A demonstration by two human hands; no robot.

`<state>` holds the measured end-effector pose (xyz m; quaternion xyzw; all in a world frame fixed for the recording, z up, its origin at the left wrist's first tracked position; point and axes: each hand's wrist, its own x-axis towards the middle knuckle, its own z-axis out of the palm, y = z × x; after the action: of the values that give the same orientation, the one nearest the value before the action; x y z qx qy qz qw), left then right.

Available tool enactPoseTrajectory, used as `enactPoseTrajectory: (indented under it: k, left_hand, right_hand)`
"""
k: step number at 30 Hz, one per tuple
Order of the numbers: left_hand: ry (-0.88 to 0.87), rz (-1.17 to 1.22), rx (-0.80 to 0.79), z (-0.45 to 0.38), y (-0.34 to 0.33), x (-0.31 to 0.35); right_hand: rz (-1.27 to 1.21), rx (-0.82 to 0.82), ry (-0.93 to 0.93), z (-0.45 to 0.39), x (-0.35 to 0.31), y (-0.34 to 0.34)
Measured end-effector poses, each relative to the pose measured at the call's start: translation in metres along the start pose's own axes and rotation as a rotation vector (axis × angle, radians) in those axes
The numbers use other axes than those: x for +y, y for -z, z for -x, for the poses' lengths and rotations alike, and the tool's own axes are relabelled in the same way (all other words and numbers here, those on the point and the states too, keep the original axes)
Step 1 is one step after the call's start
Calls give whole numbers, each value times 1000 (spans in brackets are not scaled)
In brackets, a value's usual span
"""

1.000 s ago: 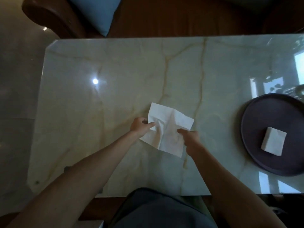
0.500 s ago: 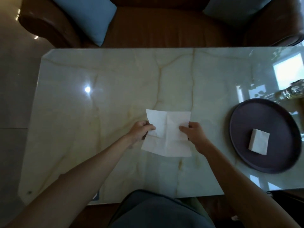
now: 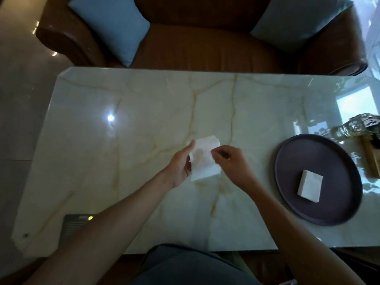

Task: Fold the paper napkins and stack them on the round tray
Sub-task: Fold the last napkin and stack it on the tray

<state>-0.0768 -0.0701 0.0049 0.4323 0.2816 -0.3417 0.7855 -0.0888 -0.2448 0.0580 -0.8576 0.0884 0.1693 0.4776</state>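
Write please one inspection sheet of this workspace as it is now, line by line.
Surface: glossy pale marble table, with light reflections.
Job's things: white paper napkin partly folded, held above the table; folded white napkin on the dark round tray.
Clutter: shiny silver ornament beyond the tray; dark device with a lit spot at the near left edge.
Grips: left hand and right hand both hold the napkin.
Cables: nothing seen.
Surroundings: brown leather sofa, two blue cushions.
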Motion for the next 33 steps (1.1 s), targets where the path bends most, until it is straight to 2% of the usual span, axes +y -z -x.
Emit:
enactPoseTrajectory:
  k: [2,3,5,8,10,13,15,18,21,24,26,28,33]
  left_hand:
    - [-78,-48,66,-2,-5,-4]
    - [-98,-55,80,-2,-7,-6]
    - [-106,-43,76,0,-11,-6]
    - [-107,-51,39,5,-17,-3]
    - [-118,-43,13,9,-19,-1]
    - [-122,-93,-2,13,-21,3]
    - [-185,-278,55,13,-18,7]
    - [-487,-812,179,10,-9,20]
    - [-736,-1323,75,10,-20,43]
    - [-854,-1613,-98,16,-47,63]
    - [-789,-1622,-209,20,-58,71]
    - [-634,-1536,-265,21,-59,76]
    - [-505,-1510,-248,24,-54,77]
  right_hand:
    - [3,172,-81,-5,18,3]
    - [-45,179,-143,-7,24,5]
    - [-177,106,-233,-10,32,10]
    - [-322,-5,-248,-13,37,20]
    - [-338,-65,-222,-13,36,24]
    - [-296,-62,-177,-20,38,31]
    - [-177,-77,-98,-23,34,39]
    - [174,-154,72,-29,22,49]
    - [447,-288,194,-30,1,58]
    - [535,-408,274,-28,-14,61]
    - [575,-434,297,-29,-20,64]
    - [587,-441,294,-30,-23,68]
    - [584,-415,259,-32,-18,76]
